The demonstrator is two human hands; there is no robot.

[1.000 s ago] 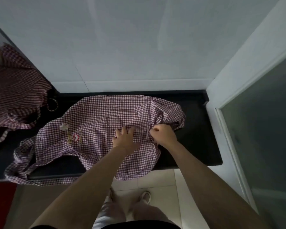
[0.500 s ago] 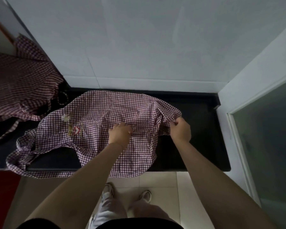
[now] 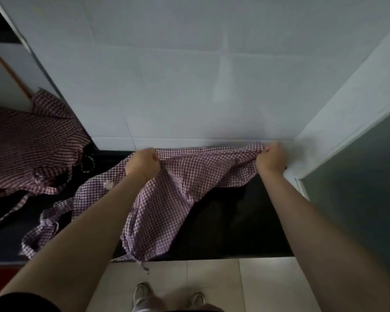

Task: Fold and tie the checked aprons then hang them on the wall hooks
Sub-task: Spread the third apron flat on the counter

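2nd apron (image 3: 27, 143) left, on counter (image 3: 234, 221)

head cam: single view | worn on head, faces forward-down | wide-angle, close over black counter (image 3: 234, 221) and wall (image 3: 189, 75) | forearms enter from bottom edge

A glossy black countertop (image 3: 234, 221) ran below a white tiled wall (image 3: 189, 75). Pale floor tiles (image 3: 212, 280) lay beneath, where two light sneakers (image 3: 142, 291) stood. A grey panel (image 3: 358, 176) stood rightward.
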